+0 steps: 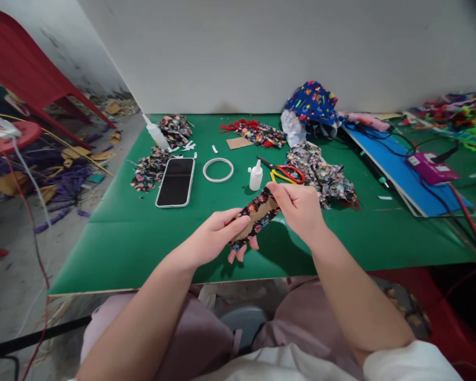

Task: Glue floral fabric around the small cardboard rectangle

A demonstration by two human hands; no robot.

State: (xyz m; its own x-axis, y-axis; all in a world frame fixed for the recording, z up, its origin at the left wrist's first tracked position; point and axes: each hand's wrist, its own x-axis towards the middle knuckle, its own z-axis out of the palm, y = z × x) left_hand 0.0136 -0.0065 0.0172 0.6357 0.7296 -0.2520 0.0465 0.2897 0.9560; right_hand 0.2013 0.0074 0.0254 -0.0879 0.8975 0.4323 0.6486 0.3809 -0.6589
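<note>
Between my hands is a narrow strip of brown cardboard with dark floral fabric folded over its edges, a fabric-covered cardboard strip point(258, 216). My left hand point(218, 233) grips its lower left end, thumb on top and fingers beneath. At the upper right end my right hand point(301, 206) pinches the fabric edge. Just beyond the strip stand a small white squeeze bottle point(256, 176) and scissors point(287, 173) with red and yellow handles. Crumpled floral fabric point(321, 172) lies past my right hand.
On the green table point(122, 254) lie a phone point(176, 182), a tape roll point(218, 170), and a floral piece with red tassels point(257, 132). Another white bottle point(156, 133) leans at the back left. To the right are a blue folder point(404, 174), a purple box point(432, 168) and cables.
</note>
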